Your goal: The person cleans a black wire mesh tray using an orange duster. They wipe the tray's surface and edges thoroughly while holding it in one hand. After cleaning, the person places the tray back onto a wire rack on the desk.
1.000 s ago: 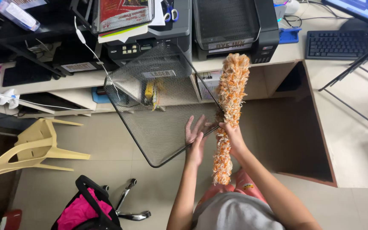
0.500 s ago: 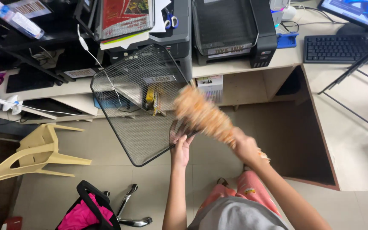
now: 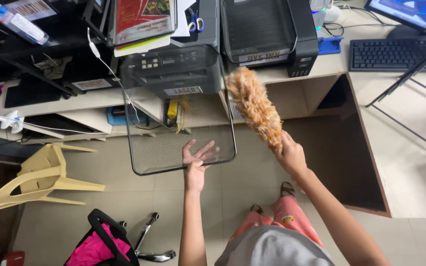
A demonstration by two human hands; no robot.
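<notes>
A black wire-mesh tray [image 3: 173, 123] fills the middle of the view, held up in front of the desk [image 3: 321, 66]: it is a rounded rectangle with a thin dark rim, and its fine see-through mesh lets the shelf and the yellow things behind it show. The left hand [image 3: 196, 165] is spread open, fingers fanned, pressed against the tray's lower right part from behind, so the fingertips are seen through the mesh. To the right of the tray is a fluffy orange-and-cream duster [image 3: 255, 107], a long shaggy plume tilted up and to the left, its top near the tray's upper right corner (whether it touches the rim is hard to tell from this angle). The right hand [image 3: 290, 156] is closed in a fist around the duster's lower end, hiding the handle. Beyond them two black printers [image 3: 267, 34] stand on the desk, with a dark keyboard [image 3: 395, 54] further right.
</notes>
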